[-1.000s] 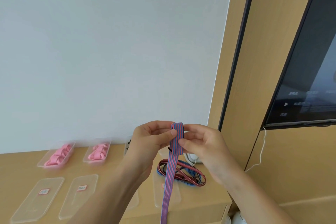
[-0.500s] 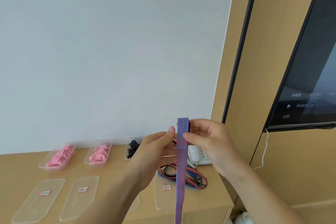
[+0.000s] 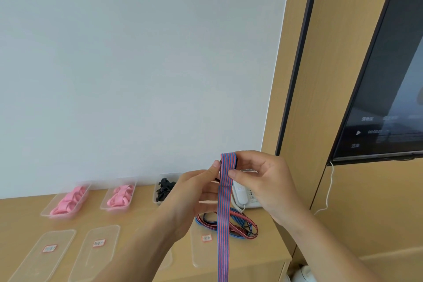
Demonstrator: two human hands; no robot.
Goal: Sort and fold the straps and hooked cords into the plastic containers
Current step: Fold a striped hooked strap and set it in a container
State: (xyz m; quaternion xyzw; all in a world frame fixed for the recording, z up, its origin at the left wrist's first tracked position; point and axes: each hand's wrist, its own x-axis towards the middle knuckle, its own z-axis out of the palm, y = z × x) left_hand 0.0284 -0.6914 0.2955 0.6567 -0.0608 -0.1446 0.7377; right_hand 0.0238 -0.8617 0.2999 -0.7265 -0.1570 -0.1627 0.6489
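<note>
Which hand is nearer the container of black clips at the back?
Left. The left hand overlaps the black-clip container's right edge in view; the right hand is farther right, over the phone.

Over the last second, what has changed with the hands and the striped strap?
Both hands, left hand and right hand, still pinch the striped strap at its folded top and have shifted slightly right. The pink straps and black pieces in the containers stayed put.
</note>
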